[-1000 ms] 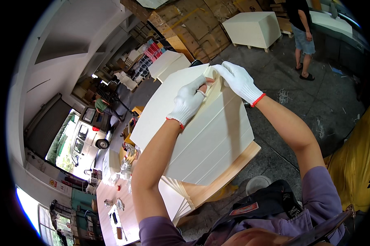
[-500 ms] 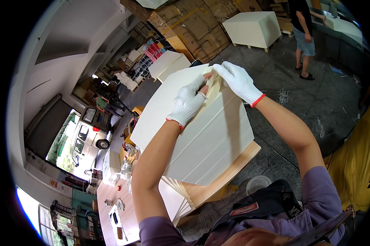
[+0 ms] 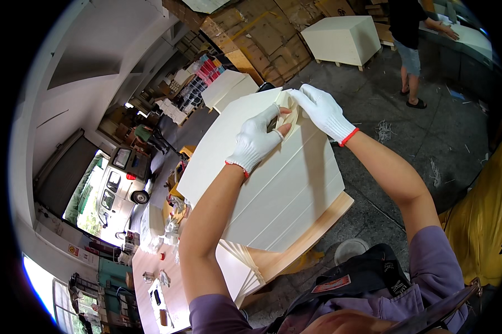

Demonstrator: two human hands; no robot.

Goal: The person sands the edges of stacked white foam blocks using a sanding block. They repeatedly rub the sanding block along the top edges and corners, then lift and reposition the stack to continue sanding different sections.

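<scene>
- While both hands are at the stack's far corner, a crease looks the likeliest fault: the stack (image 3: 287,192) has its corner sheets (image 3: 291,122) bowed apart there, and a hard bend could mark them.
- Slippage seems possible too; knit gloves may drag several edges at once and put the layers out of line.
- Bare fingertips poke from the left glove, so a sharp edge could nick skin.
- Left hand (image 3: 257,135): thumb and finger parted at the loose edges, not closed up.
- Right hand (image 3: 321,110): bent over the corner; whether it pinches, I cannot tell.
- Stack sits before the wearer on a light wood board (image 3: 318,228), near the worktop (image 3: 173,284).
- Its look: off-white, flat broad top, creamy side scored by thin parallel lines, arm's shadow across it; corner yellowish in the gaps.
</scene>
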